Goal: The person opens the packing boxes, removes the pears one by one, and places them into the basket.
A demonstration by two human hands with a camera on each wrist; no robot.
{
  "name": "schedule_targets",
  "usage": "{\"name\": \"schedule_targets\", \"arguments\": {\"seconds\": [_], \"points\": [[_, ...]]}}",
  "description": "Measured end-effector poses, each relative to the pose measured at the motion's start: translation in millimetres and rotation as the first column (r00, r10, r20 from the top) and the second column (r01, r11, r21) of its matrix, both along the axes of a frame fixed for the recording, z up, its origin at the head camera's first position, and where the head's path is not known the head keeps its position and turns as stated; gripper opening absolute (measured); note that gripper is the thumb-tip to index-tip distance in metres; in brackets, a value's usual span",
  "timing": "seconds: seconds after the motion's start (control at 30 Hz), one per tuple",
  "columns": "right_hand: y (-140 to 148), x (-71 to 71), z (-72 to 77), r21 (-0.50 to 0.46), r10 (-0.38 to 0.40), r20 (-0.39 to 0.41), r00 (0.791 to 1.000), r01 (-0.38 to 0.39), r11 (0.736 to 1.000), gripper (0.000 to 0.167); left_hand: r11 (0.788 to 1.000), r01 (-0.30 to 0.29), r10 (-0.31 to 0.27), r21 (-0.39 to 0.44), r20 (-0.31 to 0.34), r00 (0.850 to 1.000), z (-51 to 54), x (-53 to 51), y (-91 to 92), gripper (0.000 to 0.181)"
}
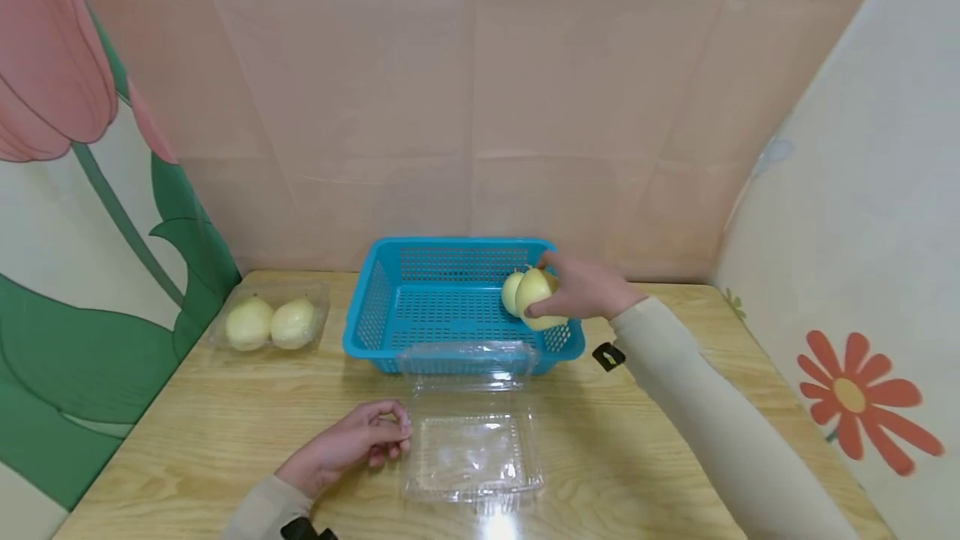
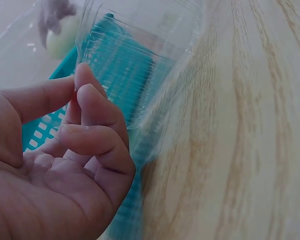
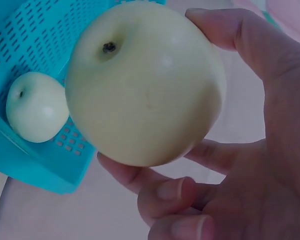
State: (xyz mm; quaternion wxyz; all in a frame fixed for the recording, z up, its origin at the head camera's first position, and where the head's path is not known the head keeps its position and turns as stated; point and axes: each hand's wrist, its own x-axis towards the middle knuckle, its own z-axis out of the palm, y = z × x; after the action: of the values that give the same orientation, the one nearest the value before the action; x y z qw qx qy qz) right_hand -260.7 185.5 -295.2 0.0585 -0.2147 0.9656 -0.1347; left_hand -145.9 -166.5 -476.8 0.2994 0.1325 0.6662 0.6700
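Observation:
My right hand (image 1: 588, 286) grips a pale yellow apple (image 3: 145, 85) between thumb and fingers, above the right end of a blue plastic basket (image 1: 360, 319). In the right wrist view a dark tuft sits in the apple's dimple. Another pale apple (image 3: 37, 107) lies inside the basket, partly behind the held one in the head view. My left hand (image 1: 356, 444) pinches the left edge of a clear plastic clamshell box (image 1: 472, 457) with thumb and index finger. That box stands open, its lid (image 1: 468, 365) leaning against the basket's front.
Another clear clamshell box (image 1: 318, 307) with two pale apples (image 1: 250, 323) sits at the left of the wooden table (image 1: 637, 448). A pink-brown cloth (image 1: 472, 107) hangs behind, and flower-printed panels (image 1: 847, 394) stand at both sides.

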Motion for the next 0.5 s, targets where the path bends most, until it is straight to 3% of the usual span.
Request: {"name": "schedule_targets", "arguments": {"seconds": [0.2, 0.5], "points": [[-12.2, -23.7, -2.5, -0.023, 0.007, 0.088, 0.996, -0.005, 1.0, 0.074, 1.0, 0.0, 0.0, -0.001, 0.001, 1.0, 1.4, -0.5, -1.5, 0.011], [-30.8, -49.7, -20.8, 0.063, -0.054, 0.176, 0.983, 0.043, 0.997, 0.077, 1.0, 0.0, 0.0, -0.022, -0.002, 1.0, -1.5, -2.5, -2.2, 0.009]]}}
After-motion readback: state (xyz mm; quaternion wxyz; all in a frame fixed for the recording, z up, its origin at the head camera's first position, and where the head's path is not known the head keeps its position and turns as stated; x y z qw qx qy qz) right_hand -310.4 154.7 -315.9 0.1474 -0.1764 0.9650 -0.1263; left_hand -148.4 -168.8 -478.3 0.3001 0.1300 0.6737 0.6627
